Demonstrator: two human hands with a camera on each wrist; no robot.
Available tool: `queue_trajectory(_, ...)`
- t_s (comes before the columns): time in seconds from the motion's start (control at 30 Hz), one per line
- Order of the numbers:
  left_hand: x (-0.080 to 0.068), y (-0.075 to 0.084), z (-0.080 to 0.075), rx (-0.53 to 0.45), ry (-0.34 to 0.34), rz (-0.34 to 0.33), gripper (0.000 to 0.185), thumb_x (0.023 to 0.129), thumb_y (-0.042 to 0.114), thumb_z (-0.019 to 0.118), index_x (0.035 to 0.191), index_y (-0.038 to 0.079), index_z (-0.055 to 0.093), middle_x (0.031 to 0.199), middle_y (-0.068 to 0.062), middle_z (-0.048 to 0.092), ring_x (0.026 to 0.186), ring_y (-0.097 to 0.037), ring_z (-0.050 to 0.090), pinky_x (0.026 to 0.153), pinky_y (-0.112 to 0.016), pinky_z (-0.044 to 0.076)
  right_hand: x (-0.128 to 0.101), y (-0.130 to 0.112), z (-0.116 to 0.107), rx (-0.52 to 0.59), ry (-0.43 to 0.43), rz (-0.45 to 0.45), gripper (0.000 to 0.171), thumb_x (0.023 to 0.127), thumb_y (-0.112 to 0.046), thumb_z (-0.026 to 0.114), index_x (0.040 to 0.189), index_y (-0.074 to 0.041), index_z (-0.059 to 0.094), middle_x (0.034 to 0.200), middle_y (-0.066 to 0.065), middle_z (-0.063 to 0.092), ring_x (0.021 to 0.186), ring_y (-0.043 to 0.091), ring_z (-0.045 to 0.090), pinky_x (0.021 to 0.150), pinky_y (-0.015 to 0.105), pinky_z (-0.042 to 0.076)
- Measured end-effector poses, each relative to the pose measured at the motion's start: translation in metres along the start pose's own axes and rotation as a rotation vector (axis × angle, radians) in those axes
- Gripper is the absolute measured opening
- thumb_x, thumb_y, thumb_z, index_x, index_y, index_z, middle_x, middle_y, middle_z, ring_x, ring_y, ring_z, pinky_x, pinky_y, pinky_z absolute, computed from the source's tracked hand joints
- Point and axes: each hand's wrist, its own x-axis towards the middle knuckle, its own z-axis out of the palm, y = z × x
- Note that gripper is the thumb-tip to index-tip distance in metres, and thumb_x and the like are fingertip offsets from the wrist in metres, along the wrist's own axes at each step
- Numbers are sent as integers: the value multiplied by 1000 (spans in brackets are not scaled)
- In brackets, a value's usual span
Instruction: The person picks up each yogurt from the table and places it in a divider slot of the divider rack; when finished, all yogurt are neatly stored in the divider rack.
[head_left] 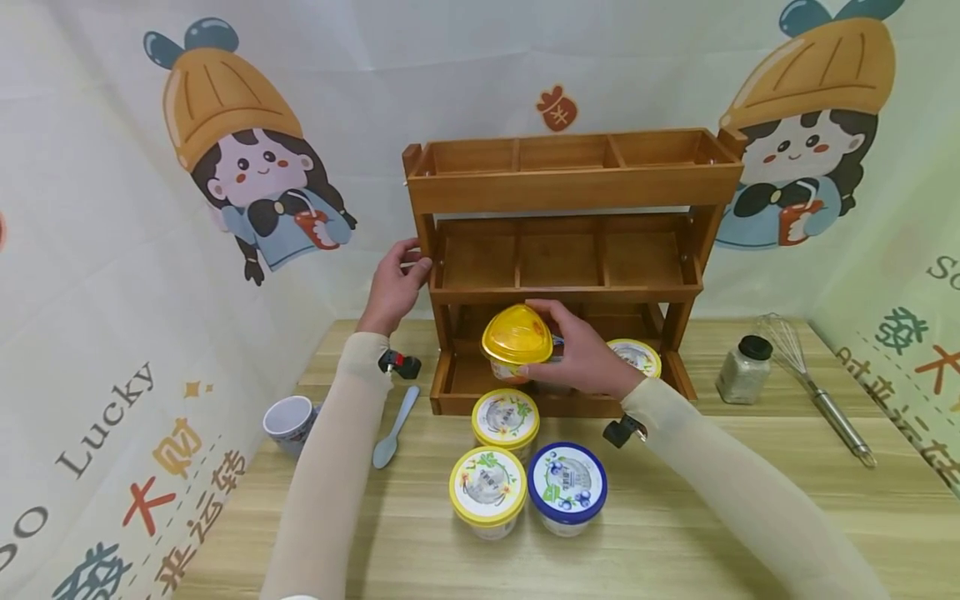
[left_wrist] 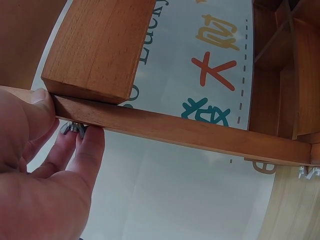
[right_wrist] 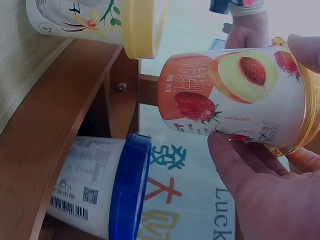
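- Wooden and three-tiered, the rack (head_left: 570, 250) stood at the back of the pale wood surface (head_left: 675, 517), each tier split into compartments.
- The left hand (head_left: 393, 287) had its grip on the rack's left upright, thumb on one face and fingers curled round behind by a wing nut (left_wrist: 74, 129).
- The right hand (head_left: 581, 358) held a fruit yoghurt cup (head_left: 517, 343) with a domed yellow lid, fingers and thumb wrapped round its side, just in front of the lowest tier.
- A yellow-lidded tub (head_left: 637, 357) sat in that lowest tier, behind the right hand.
- Three more tubs stood on the surface before the rack: two yellow-lidded (head_left: 506, 418) (head_left: 487, 487), one blue-lidded (head_left: 566, 485).
- A whisk (head_left: 813, 383), a black-capped jar (head_left: 744, 371), a small cup (head_left: 288, 421) and a pale blue spoon (head_left: 393, 429) lay off to the sides.
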Motion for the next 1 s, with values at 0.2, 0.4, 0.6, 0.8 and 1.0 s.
queue_trajectory(0.2, 1, -1, 0, 4, 4, 0, 50, 112, 26, 54, 159, 14, 44, 148, -18, 54, 131, -32, 60, 112, -47, 54, 15, 4, 11, -49, -21, 14, 98, 85, -32, 91, 163, -17, 34, 150, 7, 56, 137, 29, 57, 106, 46, 59)
queue_trajectory(0.4, 3, -4, 0, 1, 6, -4, 49, 112, 25, 54, 159, 14, 44, 147, -17, 55, 130, -32, 60, 111, -48, 55, 28, 8, 20, -98, -51, 57, 98, 85, -33, 90, 163, -18, 32, 147, 8, 57, 130, 29, 61, 104, 46, 60)
queue_trajectory(0.6, 3, -3, -1, -9, 10, -2, 49, 112, 24, 54, 159, 14, 45, 146, -17, 55, 130, -32, 60, 111, -47, 54, 41, 14, 30, -159, -62, 109, 95, 86, -33, 89, 162, -14, 34, 152, 10, 56, 133, 31, 59, 116, 51, 50)
queue_trajectory(0.8, 2, -2, 0, 2, 11, 0, 49, 112, 25, 53, 159, 14, 44, 147, -18, 54, 130, -32, 60, 113, -46, 53, 53, 21, 44, -232, -86, 135, 95, 85, -35, 89, 160, -9, 37, 154, 13, 54, 135, 32, 57, 119, 51, 46)
queue_trajectory(1.0, 3, -1, 1, 3, 17, -5, 49, 112, 24, 54, 159, 14, 45, 146, -18, 55, 129, -33, 60, 113, -47, 54, 63, 23, 54, -300, -127, 161, 94, 87, -34, 87, 160, -4, 35, 155, 16, 53, 136, 32, 56, 121, 49, 45)
